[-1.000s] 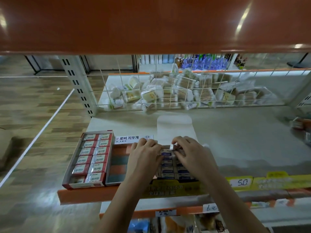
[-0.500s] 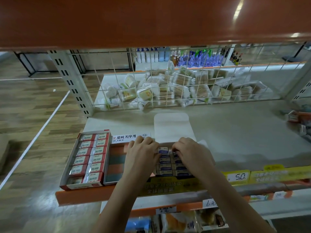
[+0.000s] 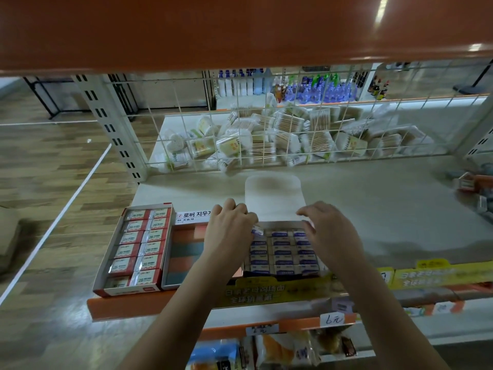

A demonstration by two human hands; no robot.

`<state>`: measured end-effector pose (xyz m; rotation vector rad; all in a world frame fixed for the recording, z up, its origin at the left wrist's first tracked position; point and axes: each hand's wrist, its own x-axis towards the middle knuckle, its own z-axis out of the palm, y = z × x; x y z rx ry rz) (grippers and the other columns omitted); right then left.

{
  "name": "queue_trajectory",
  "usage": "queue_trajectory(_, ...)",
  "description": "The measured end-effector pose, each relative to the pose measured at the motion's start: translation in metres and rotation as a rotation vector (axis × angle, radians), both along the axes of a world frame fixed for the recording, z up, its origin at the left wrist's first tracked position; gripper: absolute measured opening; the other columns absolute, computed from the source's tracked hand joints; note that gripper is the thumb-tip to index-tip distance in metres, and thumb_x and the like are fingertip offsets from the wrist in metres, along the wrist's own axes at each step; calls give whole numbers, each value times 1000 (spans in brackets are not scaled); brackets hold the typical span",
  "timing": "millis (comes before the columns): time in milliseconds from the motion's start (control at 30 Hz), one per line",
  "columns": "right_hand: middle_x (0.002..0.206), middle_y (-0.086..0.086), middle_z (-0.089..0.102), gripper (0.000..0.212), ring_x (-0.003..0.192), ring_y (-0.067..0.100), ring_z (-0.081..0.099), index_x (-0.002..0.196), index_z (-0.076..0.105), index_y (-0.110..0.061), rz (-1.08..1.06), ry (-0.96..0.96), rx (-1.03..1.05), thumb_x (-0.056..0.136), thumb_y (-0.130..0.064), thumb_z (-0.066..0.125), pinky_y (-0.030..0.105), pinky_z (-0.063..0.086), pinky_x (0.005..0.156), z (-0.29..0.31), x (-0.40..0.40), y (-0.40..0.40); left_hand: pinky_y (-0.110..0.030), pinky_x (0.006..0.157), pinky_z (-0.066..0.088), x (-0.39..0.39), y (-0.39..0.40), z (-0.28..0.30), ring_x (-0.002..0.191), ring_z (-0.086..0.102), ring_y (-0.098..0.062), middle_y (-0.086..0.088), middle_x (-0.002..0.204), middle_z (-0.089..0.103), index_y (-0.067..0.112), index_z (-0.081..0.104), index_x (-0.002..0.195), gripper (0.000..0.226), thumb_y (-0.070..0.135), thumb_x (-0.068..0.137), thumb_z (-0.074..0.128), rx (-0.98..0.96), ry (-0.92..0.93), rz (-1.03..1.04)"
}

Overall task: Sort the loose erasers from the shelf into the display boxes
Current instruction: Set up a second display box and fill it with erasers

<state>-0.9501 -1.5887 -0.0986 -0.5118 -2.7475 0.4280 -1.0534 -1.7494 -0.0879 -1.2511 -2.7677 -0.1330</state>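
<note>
A display box [image 3: 317, 275] of blue-and-white erasers [image 3: 283, 252] stands at the shelf's front edge, its white lid flap [image 3: 274, 198] folded back. My left hand [image 3: 229, 232] is at the box's back left corner and pinches one tilted blue-and-white eraser [image 3: 257, 231] just above the rows. Over the back right corner hovers my right hand [image 3: 330, 231], fingers loosely curled and holding nothing I can see. To the left are a box of red 2B erasers [image 3: 138, 247] and a box of orange and teal erasers [image 3: 184, 253].
A wire grid [image 3: 266, 134] at the shelf's back fences off packs of cotton swabs [image 3: 288, 134]. A few loose red-and-white erasers [image 3: 470, 182] lie at the far right of the grey shelf [image 3: 386, 206]. An orange shelf [image 3: 240, 30] hangs overhead. Price tags line the front rail [image 3: 426, 276].
My hands, which were together over one eraser at the box's back middle, have moved apart to the two back corners. The left hand now carries a tilted eraser.
</note>
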Motion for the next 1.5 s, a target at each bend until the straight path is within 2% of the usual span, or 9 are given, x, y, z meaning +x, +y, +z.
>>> queue_trajectory(100,114,2,60,30,106,19,53,119,59,-14,-90,-34,-1,90,-19,57,27,43,85,2,8,14,-29,82,24,-1,3,1,107,41,-17,5,113,58,26,58,110,19,31,94,50,8,-3,-17)
queue_trajectory(200,112,4,63,29,102,20,57,119,58,-14,-122,-84,-73,91,-23,56,26,43,82,-1,12,20,-28,81,23,-1,5,2,107,42,-16,6,113,58,26,60,109,19,34,93,53,-10,6,-30)
queue_trajectory(433,108,2,66,19,93,17,59,109,63,-14,-85,-81,-167,93,-18,52,19,35,74,-5,7,18,-29,84,28,1,16,0,103,45,-17,6,105,60,24,64,104,15,22,91,57,-118,49,-27)
queue_trajectory(733,105,3,66,18,92,17,59,107,63,-12,-51,-71,-193,94,-18,51,20,35,74,-8,8,23,-30,80,26,8,13,6,100,44,-19,2,103,58,21,65,104,18,25,95,50,-258,105,-55)
queue_trajectory(800,105,3,66,18,91,17,59,106,63,-12,-42,-70,-197,94,-18,51,20,36,74,-8,7,24,-30,78,23,9,14,7,101,43,-20,2,103,58,21,65,106,18,23,95,50,-263,100,-36)
queue_trajectory(967,104,2,66,18,91,15,58,106,63,-12,-18,-64,-196,94,-18,51,20,36,74,-10,6,25,-31,85,31,8,16,2,100,45,-19,3,102,60,22,66,104,18,23,96,49,-257,105,-30)
queue_trajectory(1200,104,2,66,18,90,14,57,106,63,-11,17,-48,-212,94,-17,51,19,37,75,-11,4,28,-29,80,29,10,17,-4,93,46,-18,3,93,61,17,66,95,18,21,96,49,-208,127,-18)
queue_trajectory(1400,104,3,66,18,89,15,58,105,64,-11,39,-33,-206,94,-17,51,19,38,76,-12,5,29,-28,76,24,10,24,-4,94,48,-20,0,90,64,11,66,90,18,5,92,49,-264,144,5)
queue_trajectory(1500,105,3,66,18,93,16,59,106,64,-10,43,-33,-211,94,-17,52,19,40,78,-12,4,29,-29,78,27,13,30,-4,94,50,-22,-4,89,64,8,63,86,17,3,91,48,-282,150,18)
